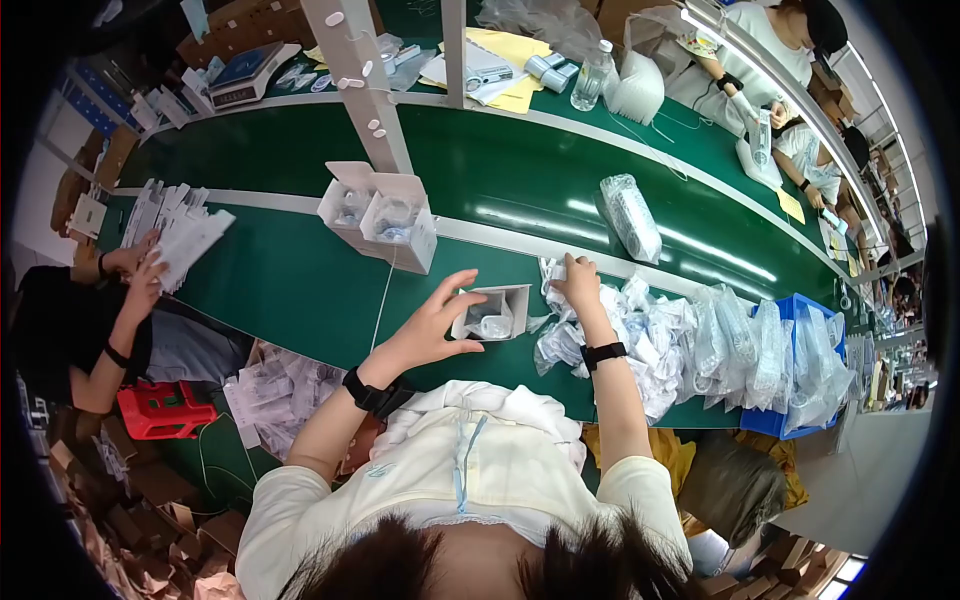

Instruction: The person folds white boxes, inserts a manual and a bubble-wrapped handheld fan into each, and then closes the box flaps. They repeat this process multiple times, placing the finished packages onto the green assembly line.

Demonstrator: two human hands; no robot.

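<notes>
In front of me on the green bench stands a small open white box [519, 308], with a clear plastic bag [492, 322] inside. My left hand [432, 318] is beside its left side, thumb and fingers spread wide and nothing gripped. To the right lies a heap of crumpled white packets [640, 335], some in clear film. At the heap's far left edge, my right hand [580, 285] has its fingers bent down on a white packet [549, 270]; the fingertips are partly hidden.
Two open white boxes [408, 243] stand at far left. A bubble-wrapped item [631, 218] lies on the green belt [500, 165]. Bubble-wrap bags fill a blue crate [795, 305] at right. A co-worker's hands [145, 265] hold white boxes at left; other people sit across.
</notes>
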